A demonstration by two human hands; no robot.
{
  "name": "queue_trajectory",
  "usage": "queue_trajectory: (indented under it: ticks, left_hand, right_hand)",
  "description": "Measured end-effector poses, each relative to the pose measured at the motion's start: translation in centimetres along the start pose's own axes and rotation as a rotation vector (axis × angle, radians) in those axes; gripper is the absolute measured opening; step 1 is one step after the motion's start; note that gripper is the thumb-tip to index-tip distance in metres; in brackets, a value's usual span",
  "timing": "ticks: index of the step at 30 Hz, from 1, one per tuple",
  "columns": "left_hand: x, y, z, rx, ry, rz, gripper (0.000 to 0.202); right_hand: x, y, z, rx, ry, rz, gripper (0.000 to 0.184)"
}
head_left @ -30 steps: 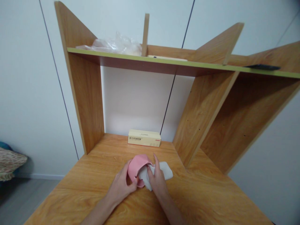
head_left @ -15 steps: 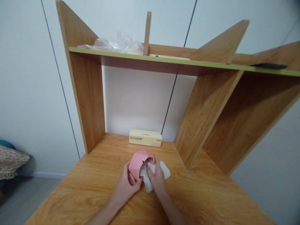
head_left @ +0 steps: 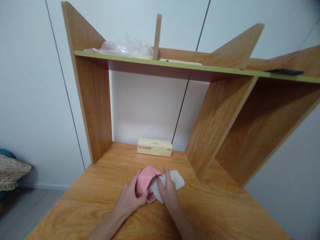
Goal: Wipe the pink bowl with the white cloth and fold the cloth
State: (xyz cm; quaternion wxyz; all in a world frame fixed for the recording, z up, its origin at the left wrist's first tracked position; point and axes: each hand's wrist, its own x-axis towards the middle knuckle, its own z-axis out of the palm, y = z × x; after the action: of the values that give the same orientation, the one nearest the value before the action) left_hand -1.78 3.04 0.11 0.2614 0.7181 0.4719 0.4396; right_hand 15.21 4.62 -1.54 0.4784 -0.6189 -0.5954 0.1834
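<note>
On the near side of the cardboard box (head_left: 154, 147), at the bench (head_left: 100, 196), the left hand (head_left: 131, 196) grips a tilted pink bowl (head_left: 147, 176), smooth-sided with an angular rim. The right hand (head_left: 168, 192) grips a soft white cloth (head_left: 177, 179), partly inside the bowl, its rounded flap reaching past the box's right end. Work inside seems under way; what remains cannot be told.

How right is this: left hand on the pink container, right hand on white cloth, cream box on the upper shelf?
One slip: the head view shows the cream box on the desk, not the shelf. Left hand on container, right hand on cloth: correct.
</note>
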Motion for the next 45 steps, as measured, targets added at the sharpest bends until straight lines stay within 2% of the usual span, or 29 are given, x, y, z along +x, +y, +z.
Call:
queue_trajectory:
  ticks: [3,6,8,11,17,22,24,29,32,35,38,42,45]
  left_hand:
    - [0.1,-0.1,0.3,-0.09,-0.055,-0.071,0.063]
    - [0.0,0.0,1.0,-0.217,-0.137,-0.075,0.07]
    - [-0.1,0.1,1.5,-0.286,-0.15,-0.058,0.065]
    - [-0.2,0.3,1.8,-0.297,-0.085,-0.065,0.051]
    - [0.1,0.6,1.5,-0.073,0.04,-0.067,0.047]
    - [0.0,0.9,0.7,-0.002,-0.013,-0.003,0.056]
    - [-0.1,0.7,0.4,0.018,-0.046,-0.007,0.059]
    - [0.0,0.2,0.0,0.015,-0.02,0.021,0.067]
    - [0.2,0.0,0.4,-0.102,-0.006,-0.016,0.072]
    - [0.1,-0.2,1.2,-0.234,-0.023,0.025,0.08]
    - [0.0,-0.5,1.8,-0.275,-0.036,0.027,0.081]
    - [0.1,-0.5,1.2,-0.123,0.011,-0.002,0.076]
    - [0.1,-0.2,0.3,0.072,0.009,0.07,0.073]
  right_hand:
    - [-0.1,0.1,0.3,0.063,0.078,0.039,0.056]
    - [-0.2,0.3,0.7,0.138,0.145,0.045,0.054]
    - [-0.2,0.3,1.1,0.208,0.122,0.035,0.054]
    - [-0.3,0.1,1.5,0.255,0.065,0.033,0.055]
    - [0.3,-0.9,0.5,0.076,0.085,0.023,0.061]
    - [0.7,-0.8,-1.0,-0.203,0.05,0.05,0.063]
    - [0.6,-0.7,-1.1,-0.238,0.041,0.024,0.063]
    - [-0.1,-0.9,-0.3,-0.051,-0.015,-0.029,0.063]
    - [-0.4,-0.9,0.2,0.041,0.03,0.006,0.061]
    - [-0.4,-0.5,0.5,0.093,0.074,0.022,0.059]
    - [-0.2,-0.2,0.6,0.112,0.075,0.005,0.06]
    - [0.1,-0.3,0.4,0.053,0.053,-0.003,0.065]
    - [0.3,-0.4,-0.3,-0.089,0.004,0.001,0.067]
